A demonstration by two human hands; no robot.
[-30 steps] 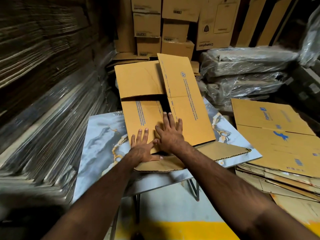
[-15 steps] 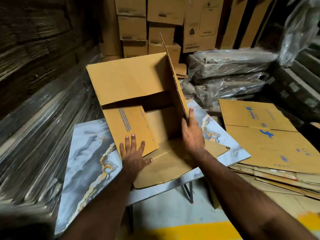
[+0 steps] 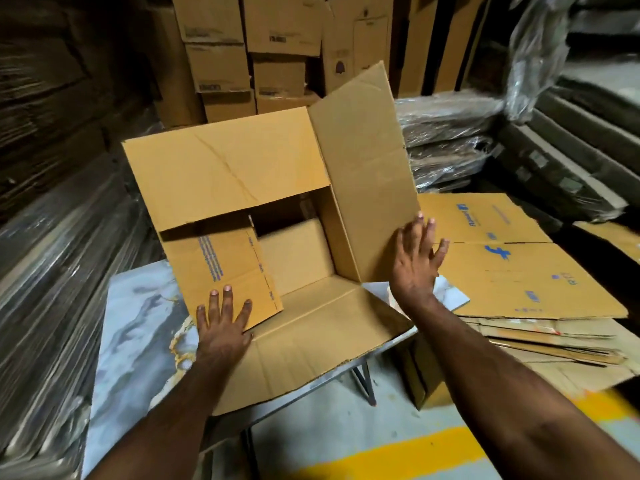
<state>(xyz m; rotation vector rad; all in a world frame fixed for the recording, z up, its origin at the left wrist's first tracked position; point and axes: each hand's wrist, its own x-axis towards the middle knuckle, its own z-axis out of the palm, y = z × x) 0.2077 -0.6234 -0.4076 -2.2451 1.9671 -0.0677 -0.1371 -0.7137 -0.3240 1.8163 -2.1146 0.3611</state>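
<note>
since the right flap (image 3: pixel 367 168) has swung up from flat, the cardboard box (image 3: pixel 225 174) sits opened on the table (image 3: pixel 138 323), overhanging its near edge. left hand (image 3: pixel 223 323) presses the left flap (image 3: pixel 221 268) and right hand (image 3: pixel 414 261) pushes the right flap, fingers straight and apart on both. judged: squaring-up under way.

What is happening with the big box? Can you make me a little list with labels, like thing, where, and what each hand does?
main thing: cardboard box, partly opened, its opening facing the person
where: on the marbled table
left hand: flat fingers press on the printed flap
right hand: straight fingers touch the outer edge of the upright side panel
to the right: flat cardboard sheets in a pile
behind: stacked boxes and plastic-wrapped bundles
</note>
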